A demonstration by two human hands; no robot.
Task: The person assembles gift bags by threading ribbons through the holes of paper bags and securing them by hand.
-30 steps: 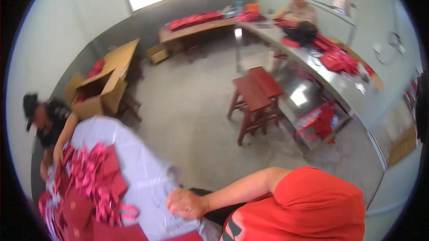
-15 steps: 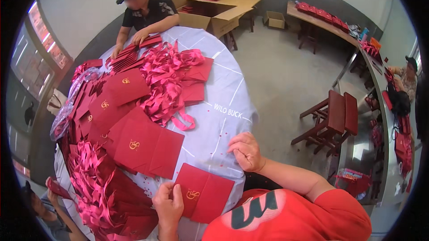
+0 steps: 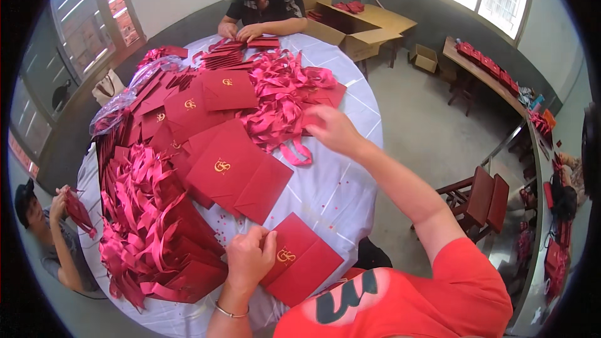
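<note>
A flat red paper bag [image 3: 316, 255] with a gold emblem lies at the near edge of the round table. My left hand [image 3: 251, 251] is closed at the left edge of this bag, its fingers curled. Farther off, my right hand [image 3: 333, 130] reaches to the heap of pink ribbons [image 3: 275, 97], finger and thumb apart at its right side. More flat red bags [image 3: 241, 169] lie stacked just beyond my left hand. To the left sits a big bunch of red bags with pink ribbon handles [image 3: 147, 213].
Across the cloth-covered table [image 3: 354, 194], a co-worker [image 3: 266, 9] handles red bags. Another person [image 3: 47, 231] at left holds up a red bag. A clear plastic wrap [image 3: 128, 100] lies at the far left. Wooden stools [image 3: 479, 197] and an open carton [image 3: 350, 21] stand beyond.
My right hand has moved from the near right of the table, away from me, to the ribbon heap. My left hand stays at the near bag. The view has shifted.
</note>
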